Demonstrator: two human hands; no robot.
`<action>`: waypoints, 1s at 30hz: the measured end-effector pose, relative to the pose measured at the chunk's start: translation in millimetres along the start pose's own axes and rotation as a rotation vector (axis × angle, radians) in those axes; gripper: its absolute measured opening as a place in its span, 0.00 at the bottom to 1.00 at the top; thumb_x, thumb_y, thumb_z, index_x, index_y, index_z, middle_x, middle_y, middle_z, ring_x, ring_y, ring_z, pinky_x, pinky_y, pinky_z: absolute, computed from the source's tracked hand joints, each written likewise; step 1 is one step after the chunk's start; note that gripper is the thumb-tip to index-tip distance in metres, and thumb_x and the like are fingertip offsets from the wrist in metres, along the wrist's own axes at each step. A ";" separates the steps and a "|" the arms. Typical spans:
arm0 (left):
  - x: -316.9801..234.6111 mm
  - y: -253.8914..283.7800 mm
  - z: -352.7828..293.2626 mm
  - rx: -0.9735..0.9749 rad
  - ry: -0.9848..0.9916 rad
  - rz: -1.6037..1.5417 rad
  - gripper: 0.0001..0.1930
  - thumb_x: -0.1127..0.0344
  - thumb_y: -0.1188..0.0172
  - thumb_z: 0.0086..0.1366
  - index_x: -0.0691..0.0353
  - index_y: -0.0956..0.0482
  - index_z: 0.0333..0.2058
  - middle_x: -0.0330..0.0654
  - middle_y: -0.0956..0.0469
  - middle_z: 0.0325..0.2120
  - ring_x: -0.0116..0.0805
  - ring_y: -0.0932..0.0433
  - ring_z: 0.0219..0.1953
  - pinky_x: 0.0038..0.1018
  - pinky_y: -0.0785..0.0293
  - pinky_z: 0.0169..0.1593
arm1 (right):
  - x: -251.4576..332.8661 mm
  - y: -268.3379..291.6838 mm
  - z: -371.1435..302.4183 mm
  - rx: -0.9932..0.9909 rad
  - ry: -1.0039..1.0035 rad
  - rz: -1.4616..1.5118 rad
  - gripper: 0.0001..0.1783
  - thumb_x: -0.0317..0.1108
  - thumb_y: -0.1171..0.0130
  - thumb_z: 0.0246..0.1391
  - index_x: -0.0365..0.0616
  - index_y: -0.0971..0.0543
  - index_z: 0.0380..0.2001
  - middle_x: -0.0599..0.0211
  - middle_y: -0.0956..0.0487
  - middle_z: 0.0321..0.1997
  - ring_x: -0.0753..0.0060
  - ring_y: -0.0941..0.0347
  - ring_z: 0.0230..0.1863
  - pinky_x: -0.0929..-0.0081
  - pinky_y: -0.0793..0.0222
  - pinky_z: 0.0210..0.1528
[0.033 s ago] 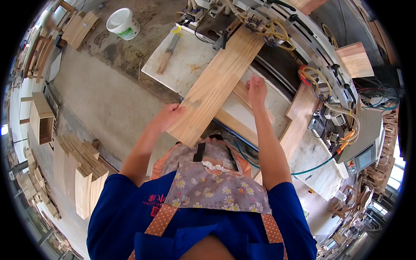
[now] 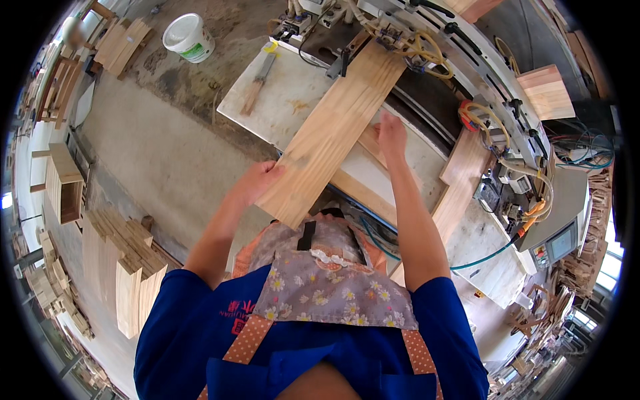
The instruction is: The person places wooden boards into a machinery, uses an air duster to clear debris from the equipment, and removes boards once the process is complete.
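A long pale wooden board (image 2: 327, 140) lies slantwise over the white worktable, its far end under the machine's fittings. My left hand (image 2: 260, 181) grips its left edge near the close end, thumb on top. My right hand (image 2: 393, 137) is by the board's right edge, fingers curled together; whether anything is in them is hidden. Below that hand a narrower wood piece (image 2: 375, 148) runs partly under the board. A black clamp-like stop (image 2: 345, 61) sits against the board's far left edge.
A brush-like tool (image 2: 259, 83) lies on the worktable (image 2: 233, 100). The machine (image 2: 460, 40) with hoses spans the far right, beside more boards (image 2: 460, 177) and a control screen (image 2: 563, 241). A white bucket (image 2: 189, 38) and stacked wood (image 2: 127, 267) stand on the floor at left.
My right hand has shifted slightly left, closer to the board's edge. The left hand and the board look the same.
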State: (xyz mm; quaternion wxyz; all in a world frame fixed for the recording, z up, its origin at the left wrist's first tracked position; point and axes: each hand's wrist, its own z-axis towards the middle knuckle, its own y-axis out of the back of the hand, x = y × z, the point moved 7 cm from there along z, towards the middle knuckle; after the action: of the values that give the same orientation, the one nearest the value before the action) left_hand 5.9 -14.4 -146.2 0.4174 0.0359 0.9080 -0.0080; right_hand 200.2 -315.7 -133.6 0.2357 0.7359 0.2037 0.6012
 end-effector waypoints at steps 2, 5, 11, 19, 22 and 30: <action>-20.3 -8.0 -12.4 -0.021 -0.003 0.071 0.18 0.53 0.46 0.66 0.65 0.22 0.39 0.33 0.23 0.26 0.19 0.28 0.29 0.23 0.30 0.34 | -11.9 -23.6 22.0 0.080 -0.077 -0.034 0.25 0.50 0.52 0.59 0.35 0.24 0.38 0.48 0.20 0.35 0.46 0.24 0.40 0.59 0.31 0.42; -1.0 -11.8 -4.3 -0.030 -0.021 -0.039 0.18 0.53 0.46 0.66 0.65 0.22 0.38 0.31 0.24 0.25 0.18 0.30 0.27 0.22 0.32 0.32 | -25.3 -51.4 36.2 0.133 -0.219 0.088 0.26 0.51 0.52 0.57 0.34 0.23 0.35 0.47 0.20 0.35 0.46 0.24 0.40 0.59 0.31 0.42; 13.5 -3.9 13.3 -0.148 -0.058 -0.124 0.17 0.54 0.44 0.65 0.66 0.22 0.33 0.29 0.27 0.23 0.17 0.33 0.24 0.21 0.35 0.28 | -2.9 -56.7 26.7 0.156 -0.437 0.386 0.20 0.46 0.45 0.55 0.36 0.25 0.33 0.59 0.22 0.28 0.64 0.26 0.28 0.67 0.34 0.30; 1.8 -3.1 12.3 -0.147 -0.073 -0.098 0.17 0.55 0.43 0.64 0.67 0.22 0.30 0.29 0.28 0.21 0.16 0.35 0.23 0.21 0.37 0.26 | -7.7 -59.0 27.7 0.173 -0.501 0.604 0.16 0.41 0.41 0.53 0.37 0.25 0.35 0.63 0.24 0.31 0.68 0.26 0.31 0.67 0.30 0.30; 5.9 -2.3 13.0 -0.162 -0.070 -0.116 0.17 0.56 0.43 0.63 0.67 0.22 0.29 0.30 0.28 0.21 0.17 0.35 0.24 0.22 0.37 0.26 | -0.4 -60.6 24.4 0.238 -0.474 0.680 0.16 0.40 0.41 0.53 0.37 0.25 0.35 0.63 0.24 0.31 0.69 0.26 0.29 0.71 0.29 0.27; 13.3 5.1 17.8 -0.207 -0.069 0.027 0.16 0.57 0.44 0.64 0.68 0.22 0.30 0.30 0.27 0.21 0.18 0.34 0.25 0.21 0.35 0.28 | 15.5 -54.4 12.9 0.155 -0.555 0.730 0.15 0.39 0.43 0.55 0.35 0.28 0.34 0.62 0.26 0.29 0.71 0.30 0.24 0.67 0.33 0.22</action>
State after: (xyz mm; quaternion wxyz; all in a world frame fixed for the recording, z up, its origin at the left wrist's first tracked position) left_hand 11.1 -9.3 -167.8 0.4501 0.0044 0.8884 0.0900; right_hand 215.0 -264.1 -155.6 -0.0014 0.9081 -0.0949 0.4079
